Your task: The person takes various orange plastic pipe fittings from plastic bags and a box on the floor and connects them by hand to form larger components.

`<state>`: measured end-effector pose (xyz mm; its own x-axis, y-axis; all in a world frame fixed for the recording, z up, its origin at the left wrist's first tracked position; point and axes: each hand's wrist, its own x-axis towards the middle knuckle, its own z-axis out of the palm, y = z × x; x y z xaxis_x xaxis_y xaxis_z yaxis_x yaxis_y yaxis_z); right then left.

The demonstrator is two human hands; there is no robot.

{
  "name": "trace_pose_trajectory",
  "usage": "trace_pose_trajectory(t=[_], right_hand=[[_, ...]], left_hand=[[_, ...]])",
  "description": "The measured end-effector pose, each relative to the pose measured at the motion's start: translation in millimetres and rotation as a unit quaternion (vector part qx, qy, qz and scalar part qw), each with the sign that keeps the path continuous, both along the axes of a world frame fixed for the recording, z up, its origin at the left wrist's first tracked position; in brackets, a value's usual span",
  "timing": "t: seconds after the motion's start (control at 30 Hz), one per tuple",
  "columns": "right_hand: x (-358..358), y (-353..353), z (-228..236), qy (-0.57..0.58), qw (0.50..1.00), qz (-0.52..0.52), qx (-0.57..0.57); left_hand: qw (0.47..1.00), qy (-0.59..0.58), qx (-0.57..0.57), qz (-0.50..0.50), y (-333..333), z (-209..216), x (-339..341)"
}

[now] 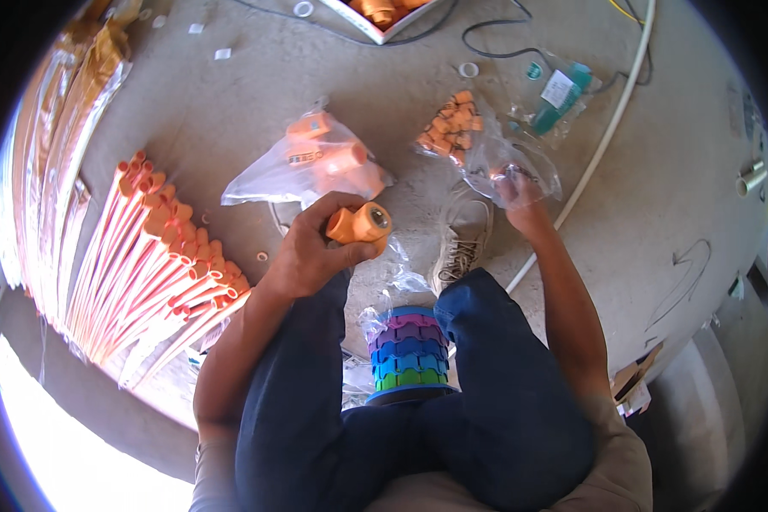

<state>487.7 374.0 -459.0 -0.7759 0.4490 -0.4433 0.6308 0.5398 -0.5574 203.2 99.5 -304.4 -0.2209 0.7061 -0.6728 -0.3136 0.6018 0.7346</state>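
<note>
An orange pipe tee (369, 224) with a metal threaded insert in one mouth is gripped by my left hand (311, 247), thumb below and fingers over the top. My right hand (518, 189) is at the near end of a clear plastic bag (486, 154), and crumpled film covers its fingers. I cannot tell whether they are closed on anything. Small orange fittings (452, 125) fill the bag's far end. Beyond my left hand, another clear bag (260, 177) holds larger orange fittings (341, 160).
Orange pipes (145, 264) lie bundled at left beside long plastic-wrapped lengths (64, 136). A stool of coloured bands (410, 350) stands between my legs. A white pipe (610, 128) runs along the right. A green packet (563, 98) and a box of fittings (380, 32) lie farther off.
</note>
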Motion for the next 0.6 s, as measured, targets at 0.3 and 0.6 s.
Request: trace_pose_trajectory(t=[0.3,0.6], right_hand=[[7,-9,137,0.102,0.954,-0.232,-0.158],[-144,-68,181,0.121,0.953,0.067,-0.269]], left_hand=[[0.987,-0.094,0.114,0.071,-13,-8,0],[0.983,-0.142,0.079,0.088,-8,4,-2]])
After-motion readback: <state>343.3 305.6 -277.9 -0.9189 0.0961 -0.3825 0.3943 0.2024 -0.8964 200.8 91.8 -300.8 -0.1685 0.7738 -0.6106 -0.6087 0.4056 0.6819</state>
